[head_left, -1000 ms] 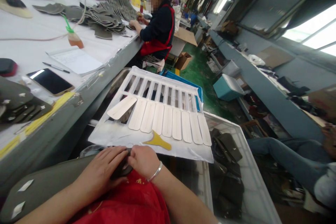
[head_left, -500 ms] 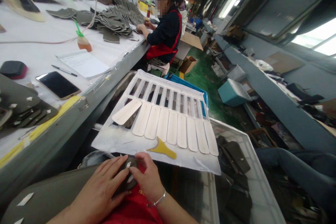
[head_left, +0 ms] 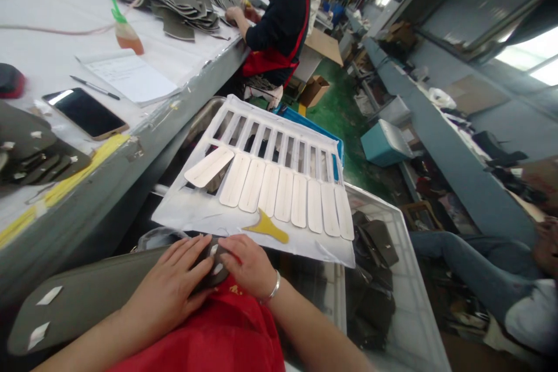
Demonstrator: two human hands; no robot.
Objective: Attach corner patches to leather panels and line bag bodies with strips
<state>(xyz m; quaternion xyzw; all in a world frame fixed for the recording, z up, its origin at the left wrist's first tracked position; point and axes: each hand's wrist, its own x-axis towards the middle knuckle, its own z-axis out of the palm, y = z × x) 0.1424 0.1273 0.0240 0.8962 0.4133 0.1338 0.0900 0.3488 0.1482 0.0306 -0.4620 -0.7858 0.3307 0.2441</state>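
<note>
A long grey-green panel (head_left: 96, 288) with rounded ends lies across my lap, over a red apron (head_left: 209, 337). Small white tabs show at both of its ends. My left hand (head_left: 172, 279) rests flat on the panel near its right end, fingers stretched out. Around that end curl the fingers of my right hand (head_left: 248, 264), the thumb close to a white tab. What lies under the right fingers is partly hidden. Just beyond my hands is a slotted white board (head_left: 314, 251). Several cream strips (head_left: 285, 195) and a yellow Y-shaped piece (head_left: 270, 226) lie on it.
A workbench (head_left: 183, 99) on the left bears a phone (head_left: 85, 110), a pen (head_left: 95, 87), a notepad (head_left: 131, 75), a glue bottle (head_left: 126, 35) and stacked grey pieces (head_left: 187, 0). A co-worker (head_left: 276, 29) sits at it. A translucent bin (head_left: 418, 279) stands right; another person's leg (head_left: 471, 267) is beyond.
The view has tilted down slightly, so the bench and board appear higher. My right hand's fingers lie further over the panel's end. My left hand stays on the panel.
</note>
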